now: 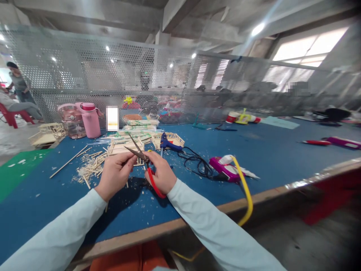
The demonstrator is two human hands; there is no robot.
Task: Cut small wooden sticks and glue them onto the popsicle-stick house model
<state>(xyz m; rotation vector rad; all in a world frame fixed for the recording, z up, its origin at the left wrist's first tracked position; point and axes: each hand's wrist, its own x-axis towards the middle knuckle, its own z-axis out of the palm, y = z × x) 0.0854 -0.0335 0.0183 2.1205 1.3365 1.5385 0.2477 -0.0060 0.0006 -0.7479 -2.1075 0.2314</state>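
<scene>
Near front edge of table: our right hand grips scissors, likely for control; left hand pinched, contents unclear.

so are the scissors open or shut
Open: the scissors have their blades spread, tips well apart, with the right hand at the red handles.

Blue tabletop | pale sticks | pink bottle | purple device | red item, possibly a pen
</scene>
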